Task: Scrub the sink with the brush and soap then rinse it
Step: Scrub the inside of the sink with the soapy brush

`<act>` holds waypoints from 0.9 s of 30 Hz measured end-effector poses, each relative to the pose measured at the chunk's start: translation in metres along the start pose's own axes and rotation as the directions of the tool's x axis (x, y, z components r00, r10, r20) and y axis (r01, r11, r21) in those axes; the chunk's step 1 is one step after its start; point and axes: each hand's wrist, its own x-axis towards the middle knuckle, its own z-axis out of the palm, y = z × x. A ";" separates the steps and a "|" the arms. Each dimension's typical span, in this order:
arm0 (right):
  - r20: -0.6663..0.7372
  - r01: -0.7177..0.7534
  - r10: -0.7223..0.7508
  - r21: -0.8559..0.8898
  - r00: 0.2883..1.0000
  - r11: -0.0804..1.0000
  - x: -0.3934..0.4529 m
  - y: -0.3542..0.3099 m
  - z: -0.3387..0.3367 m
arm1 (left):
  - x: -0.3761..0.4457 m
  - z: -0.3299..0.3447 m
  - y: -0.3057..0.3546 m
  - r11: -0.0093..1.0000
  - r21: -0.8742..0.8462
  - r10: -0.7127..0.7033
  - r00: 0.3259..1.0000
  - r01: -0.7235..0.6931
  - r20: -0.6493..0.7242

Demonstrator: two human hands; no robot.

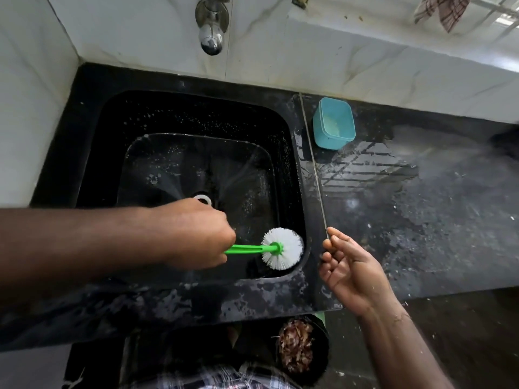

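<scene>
A black sink (92, 141) fills the middle of the view, wet and flecked with soap bubbles. My left hand (193, 234) reaches into the basin from the left and grips the green handle of a brush (280, 248). The round white bristle head of the brush lies against the near right corner of the basin. My right hand (351, 270) hovers over the sink's right rim with its fingers loosely bent, holding nothing. A white ring (202, 199) at the drain peeks out behind my left hand. The steel tap (210, 26) above the basin runs no water.
A teal plastic container (333, 123) with pale residue stands on the wet black counter (421, 220) right of the sink. White tiled walls close off the back and left. A dark bin of scraps (300, 349) sits on the floor below. A checked cloth (441, 9) hangs top right.
</scene>
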 end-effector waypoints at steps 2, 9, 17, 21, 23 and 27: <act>-0.006 -0.002 0.002 0.009 1.000 1.000 0.001 0.000 -0.001 | -0.008 -0.014 -0.002 0.999 0.025 -0.037 0.999 0.036 0.007; -0.026 0.023 -0.022 0.021 0.999 1.000 0.001 -0.005 -0.008 | 0.044 -0.030 -0.035 0.934 -0.084 -0.352 0.935 0.347 -0.048; 0.021 -0.013 0.013 0.008 1.000 1.000 0.005 0.000 0.006 | 0.000 0.010 0.026 0.988 -0.099 -0.106 0.990 0.114 0.090; 0.112 -0.008 0.019 -0.093 0.994 0.996 0.006 0.005 0.028 | -0.019 0.019 0.001 0.930 -0.247 -0.270 0.962 0.273 0.048; 0.152 -0.004 0.040 -0.230 0.988 0.973 0.005 0.012 0.041 | -0.017 0.021 -0.002 0.831 -0.423 -0.387 0.922 0.362 0.029; 0.176 -0.053 0.137 -0.414 0.975 0.909 0.010 0.039 0.077 | 0.005 0.025 0.009 0.402 -0.864 -0.563 0.826 0.303 0.028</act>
